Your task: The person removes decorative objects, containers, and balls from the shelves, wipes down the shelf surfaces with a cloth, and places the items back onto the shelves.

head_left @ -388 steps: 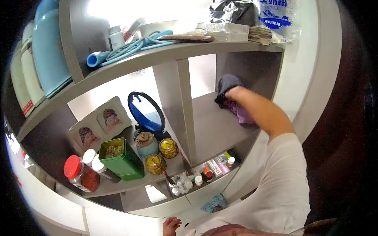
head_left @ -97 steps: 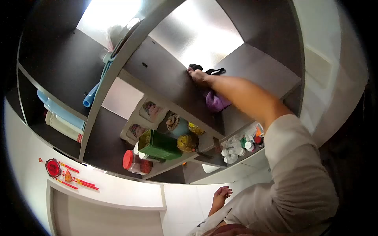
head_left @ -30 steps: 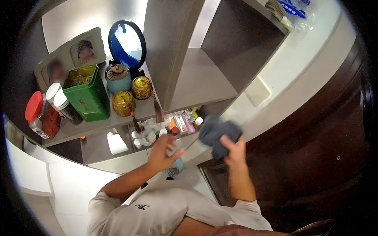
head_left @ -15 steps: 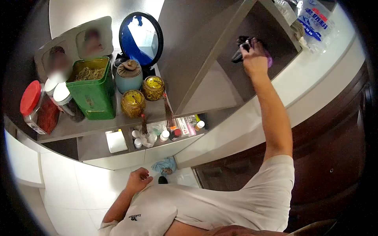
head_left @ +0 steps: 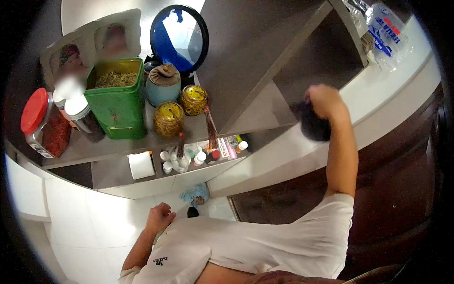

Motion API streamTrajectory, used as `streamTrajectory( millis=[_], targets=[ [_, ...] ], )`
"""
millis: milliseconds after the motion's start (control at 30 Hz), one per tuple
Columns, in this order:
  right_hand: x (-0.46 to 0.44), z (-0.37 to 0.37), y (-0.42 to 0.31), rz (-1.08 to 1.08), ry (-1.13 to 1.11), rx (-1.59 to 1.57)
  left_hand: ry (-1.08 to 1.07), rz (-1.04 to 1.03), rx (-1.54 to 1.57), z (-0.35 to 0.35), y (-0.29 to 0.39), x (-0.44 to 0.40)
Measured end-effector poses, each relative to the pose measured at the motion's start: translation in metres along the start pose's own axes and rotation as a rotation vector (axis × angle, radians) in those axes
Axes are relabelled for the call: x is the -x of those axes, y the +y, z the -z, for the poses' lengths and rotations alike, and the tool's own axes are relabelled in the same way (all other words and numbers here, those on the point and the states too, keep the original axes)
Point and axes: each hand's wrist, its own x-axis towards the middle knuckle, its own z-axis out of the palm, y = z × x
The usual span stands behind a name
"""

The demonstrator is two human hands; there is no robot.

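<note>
Dark cloth (head_left: 316,124): bunched, hanging below the right hand (head_left: 326,102) at the front of the right-hand compartment, over the pale edge; motion-blurred. Right hand closed, gripping it from above. Left hand (head_left: 161,217) low beside the shirt, fingers loosely curled.

Surroundings, in descending size:
- Shelving unit (head_left: 236,61): grey-brown, with a slanting divider between the left and right compartments.
- Two-picture panel (head_left: 90,45): upright at the rear of the left compartment.
- Round mirror (head_left: 193,47): black rim, upright, behind the jars.
- Green container (head_left: 118,111): lidless, holding dried plant matter.
- Printed plastic bag (head_left: 385,35): upper right, on the higher shelf.
- Red-lidded jar (head_left: 53,137): far left, red contents, tilted in view.
- Blue-grey jar (head_left: 163,91): brown top, just right of the green container.
- White-lidded jars (head_left: 87,122): between the red-lidded jar and the green container.
- Blue bag (head_left: 194,193): on the floor.
- Two yellow patterned jars (head_left: 169,120): at the shelf front, red-brown tassels hanging.
- Small bottles (head_left: 199,158): lower shelf, mixed with packets; labels unreadable.
</note>
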Motion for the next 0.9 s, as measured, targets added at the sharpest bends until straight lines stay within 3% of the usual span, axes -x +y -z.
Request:
streamTrajectory(
  millis=[67,133,200,267,333,367,433,500,567,600,667,767,900],
  targets=[
    [-0.024,-0.002,0.008,0.102,0.348,-0.114,-0.002,-0.002,0.017,-0.003,0.001,-0.004],
    [-0.046,0.002,-0.015,0.026,0.361,-0.261,-0.006,0.008,0.021,-0.008,0.004,-0.008],
    [-0.079,-0.056,-0.021,0.097,0.464,-0.350,-0.040,0.013,0.075,-0.013,0.002,-0.010],
    [-0.091,-0.123,-0.030,0.150,0.367,-0.345,-0.060,0.000,0.072,-0.016,0.005,-0.011],
    [-0.067,-0.143,-0.046,0.067,0.381,-0.548,-0.072,-0.026,0.003,-0.013,0.011,-0.010],
    [-0.046,-0.132,-0.045,0.025,0.292,-0.634,-0.077,0.002,-0.036,-0.010,0.012,-0.008],
    [0.005,-0.123,-0.049,0.088,0.329,-0.793,-0.076,0.043,-0.099,-0.008,0.015,-0.009],
    [0.062,-0.096,-0.054,0.164,0.100,-0.887,-0.086,0.012,-0.103,-0.009,0.001,-0.009],
    [0.106,-0.064,-0.049,0.589,-0.067,-1.062,-0.081,-0.039,-0.124,-0.010,-0.007,-0.013],
    [0.118,-0.061,-0.050,0.613,-0.188,-1.022,-0.097,-0.040,-0.101,-0.011,-0.005,-0.016],
    [0.122,-0.051,-0.057,0.678,0.139,-0.912,-0.131,-0.035,-0.066,-0.007,0.000,-0.019],
    [0.097,-0.028,-0.042,0.329,0.408,-0.817,-0.109,-0.105,-0.111,-0.002,0.014,-0.026],
    [-0.006,-0.026,-0.011,-0.055,1.081,-0.432,-0.046,-0.102,-0.136,-0.004,0.013,-0.027]
  ],
)
